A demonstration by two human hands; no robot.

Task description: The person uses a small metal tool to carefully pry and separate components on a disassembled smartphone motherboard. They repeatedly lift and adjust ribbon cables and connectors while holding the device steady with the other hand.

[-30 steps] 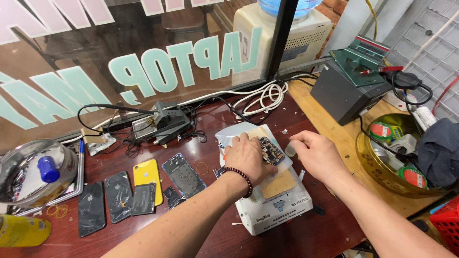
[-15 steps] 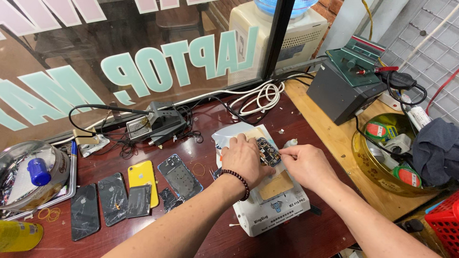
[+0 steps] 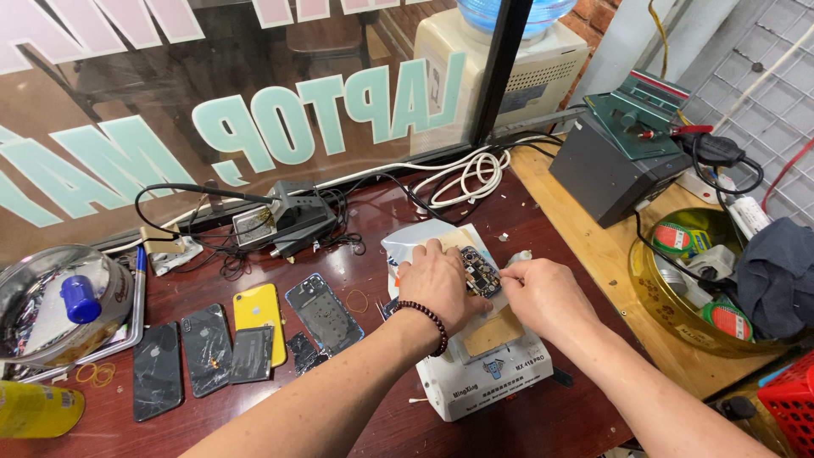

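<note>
A small dark circuit board (image 3: 481, 273) lies on a tan pad on top of a white box-shaped device (image 3: 487, 377) on the dark red table. My left hand (image 3: 437, 284), with a beaded bracelet at the wrist, presses down on the board's left side and covers part of it. My right hand (image 3: 543, 293) comes in from the right, its thumb and forefinger pinched at the board's right edge. Under the device's far end lies a silvery plastic bag (image 3: 407, 246).
Left of the device lie a yellow phone (image 3: 257, 311), a clear phone frame (image 3: 324, 312) and two cracked dark phones (image 3: 182, 360). A glass bowl on a tray (image 3: 51, 297) stands far left. Cabled adapters (image 3: 284, 222) sit behind, a grey box unit (image 3: 615, 165) and gold tin (image 3: 670, 318) right.
My right hand has moved left from beside the device to the board's right edge. My left hand stays on the board. The view has shifted slightly.
</note>
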